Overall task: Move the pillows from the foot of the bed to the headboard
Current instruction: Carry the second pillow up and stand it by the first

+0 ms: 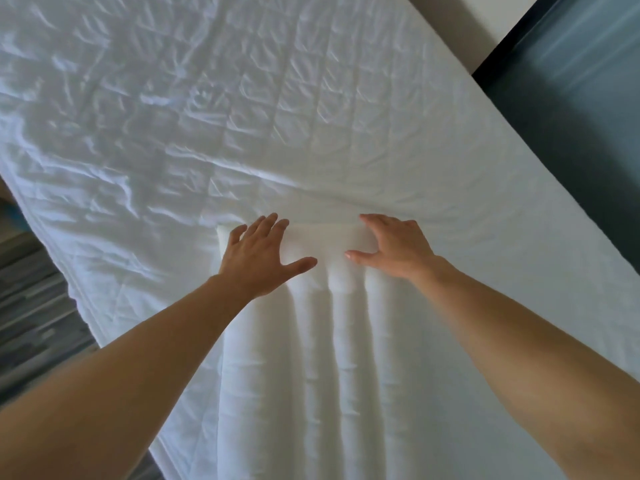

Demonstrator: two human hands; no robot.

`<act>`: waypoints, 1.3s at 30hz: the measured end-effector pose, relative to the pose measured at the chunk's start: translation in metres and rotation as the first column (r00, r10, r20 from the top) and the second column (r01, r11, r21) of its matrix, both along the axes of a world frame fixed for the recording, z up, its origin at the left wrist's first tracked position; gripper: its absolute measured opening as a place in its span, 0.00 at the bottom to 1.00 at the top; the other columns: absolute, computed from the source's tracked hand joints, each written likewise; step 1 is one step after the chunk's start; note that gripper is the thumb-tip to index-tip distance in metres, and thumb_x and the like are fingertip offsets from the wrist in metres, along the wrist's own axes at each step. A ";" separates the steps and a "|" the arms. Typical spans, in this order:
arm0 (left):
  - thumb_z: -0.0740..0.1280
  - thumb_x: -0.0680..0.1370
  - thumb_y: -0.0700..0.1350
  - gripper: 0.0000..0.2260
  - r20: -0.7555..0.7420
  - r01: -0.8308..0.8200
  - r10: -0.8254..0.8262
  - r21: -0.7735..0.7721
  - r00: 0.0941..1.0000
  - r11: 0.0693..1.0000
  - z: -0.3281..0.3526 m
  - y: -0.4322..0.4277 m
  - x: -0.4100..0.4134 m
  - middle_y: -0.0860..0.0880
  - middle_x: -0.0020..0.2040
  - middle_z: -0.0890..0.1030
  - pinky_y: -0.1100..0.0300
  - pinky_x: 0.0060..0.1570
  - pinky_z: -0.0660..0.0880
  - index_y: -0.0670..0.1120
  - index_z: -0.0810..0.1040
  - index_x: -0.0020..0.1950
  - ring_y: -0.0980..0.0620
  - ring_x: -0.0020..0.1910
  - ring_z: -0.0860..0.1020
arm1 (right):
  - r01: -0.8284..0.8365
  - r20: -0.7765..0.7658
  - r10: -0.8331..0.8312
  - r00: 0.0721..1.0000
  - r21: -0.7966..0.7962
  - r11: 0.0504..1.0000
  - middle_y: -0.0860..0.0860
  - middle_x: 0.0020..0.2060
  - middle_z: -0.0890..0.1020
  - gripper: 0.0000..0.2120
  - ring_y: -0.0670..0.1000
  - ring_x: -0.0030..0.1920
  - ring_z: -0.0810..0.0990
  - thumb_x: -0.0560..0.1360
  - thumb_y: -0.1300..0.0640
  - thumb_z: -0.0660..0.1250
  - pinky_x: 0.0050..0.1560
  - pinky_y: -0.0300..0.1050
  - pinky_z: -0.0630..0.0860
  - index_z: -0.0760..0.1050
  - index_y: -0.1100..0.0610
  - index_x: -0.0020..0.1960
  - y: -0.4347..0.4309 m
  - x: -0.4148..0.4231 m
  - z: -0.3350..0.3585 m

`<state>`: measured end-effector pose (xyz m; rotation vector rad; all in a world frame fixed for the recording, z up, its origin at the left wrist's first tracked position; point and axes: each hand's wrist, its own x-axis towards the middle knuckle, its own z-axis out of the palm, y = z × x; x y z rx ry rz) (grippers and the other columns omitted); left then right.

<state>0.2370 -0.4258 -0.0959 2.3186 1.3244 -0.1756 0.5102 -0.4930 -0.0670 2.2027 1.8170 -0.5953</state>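
A white pillow (332,341) with long lengthwise ridges lies on the white quilted bed (242,109), running from the bottom of the view toward the middle. My left hand (258,252) rests flat on the pillow's far left corner, fingers spread. My right hand (394,245) lies on the far right end of the pillow, fingers curled over its far edge and thumb pressed on top. Whether the right hand truly grips the edge is unclear. Both forearms reach out over the pillow. No other pillow is visible.
The bed's wrinkled sheet fills most of the view. A dark teal panel or floor area (571,98) runs along the bed's right side, with a pale wall strip (460,26) above it. Striped grey flooring or rug (31,306) shows at the left edge.
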 end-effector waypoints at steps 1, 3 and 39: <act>0.49 0.69 0.82 0.49 -0.001 -0.001 0.001 -0.018 1.000 1.000 -0.010 0.003 0.003 0.49 0.82 0.58 0.46 0.78 0.51 0.51 0.58 0.81 0.50 0.81 0.55 | -0.008 -0.008 0.008 1.000 -0.017 1.000 0.46 0.75 0.71 0.46 0.50 0.75 0.68 0.69 0.23 0.62 0.72 0.54 0.62 0.63 0.48 0.78 0.002 0.002 -0.009; 0.49 0.69 0.82 0.49 -0.005 0.000 0.000 -0.024 1.000 1.000 -0.025 0.011 0.008 0.49 0.81 0.62 0.47 0.78 0.51 0.51 0.59 0.80 0.49 0.80 0.57 | -0.013 -0.020 0.012 1.000 -0.028 1.000 0.46 0.73 0.72 0.47 0.50 0.73 0.70 0.67 0.20 0.61 0.71 0.53 0.61 0.65 0.48 0.76 0.006 0.007 -0.022; 0.62 0.60 0.84 0.40 0.144 0.150 -0.189 0.247 0.971 0.957 0.204 -0.040 -0.080 0.51 0.47 0.82 0.50 0.47 0.78 0.51 0.66 0.52 0.45 0.47 0.79 | -0.263 0.194 0.206 0.959 0.343 0.902 0.46 0.35 0.75 0.43 0.51 0.35 0.73 0.59 0.16 0.60 0.52 0.47 0.70 0.74 0.56 0.46 -0.071 -0.084 0.214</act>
